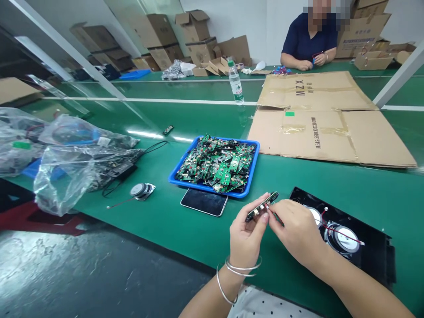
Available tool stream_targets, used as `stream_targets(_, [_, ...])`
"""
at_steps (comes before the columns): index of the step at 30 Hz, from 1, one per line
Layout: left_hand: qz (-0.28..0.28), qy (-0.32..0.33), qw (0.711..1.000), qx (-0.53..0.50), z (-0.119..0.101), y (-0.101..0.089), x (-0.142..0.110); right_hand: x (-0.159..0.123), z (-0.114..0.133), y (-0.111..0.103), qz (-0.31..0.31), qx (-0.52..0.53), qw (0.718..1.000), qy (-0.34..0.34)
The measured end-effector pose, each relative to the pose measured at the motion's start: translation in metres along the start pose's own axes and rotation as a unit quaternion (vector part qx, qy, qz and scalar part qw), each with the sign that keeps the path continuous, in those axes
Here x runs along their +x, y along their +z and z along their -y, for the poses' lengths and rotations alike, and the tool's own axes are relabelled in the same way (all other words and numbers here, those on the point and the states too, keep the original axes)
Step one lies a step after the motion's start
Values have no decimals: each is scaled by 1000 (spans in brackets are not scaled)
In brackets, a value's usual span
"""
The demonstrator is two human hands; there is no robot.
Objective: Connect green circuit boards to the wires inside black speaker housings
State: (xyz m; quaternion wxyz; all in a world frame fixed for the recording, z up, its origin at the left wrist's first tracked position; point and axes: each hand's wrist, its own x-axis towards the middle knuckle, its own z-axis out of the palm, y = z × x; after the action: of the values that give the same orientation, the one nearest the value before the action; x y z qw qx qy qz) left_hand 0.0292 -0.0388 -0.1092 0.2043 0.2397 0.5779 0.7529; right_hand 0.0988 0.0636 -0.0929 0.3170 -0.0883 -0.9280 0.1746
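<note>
My left hand [247,234] grips a narrow circuit board [256,212] along its edges, tilted up to the right, with white connectors along its side. Against that board, the thumb and forefinger of my right hand [298,229] are pinched together near a small red part. Whatever sits between those fingertips is too small to name. Beyond my hands, a blue tray [253,170] is heaped with green circuit boards [218,165]. To the right lies a black panel [371,234] bearing two round speakers [346,238] with thin leads, partly behind my right hand.
A phone [205,202] lies against the tray's near side. Leftward are a loose speaker [142,191] and clear plastic bags [66,168]. A water bottle [236,84] stands beside flattened cardboard [324,119]. Across the bench, a person [308,42] handles small parts.
</note>
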Motion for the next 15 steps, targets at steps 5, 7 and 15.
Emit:
stream_targets(5, [9,48,999,-18,10,1,-8,-2,2,1,7,-2,1000,1])
stream_targets(7, [-2,51,999,-11,14,1,-9,-3,3,3,7,0,1000,-1])
stream_targets(15, [-30,40,998,-28,19,1,-11,-4,3,10,14,-6,1000,-1])
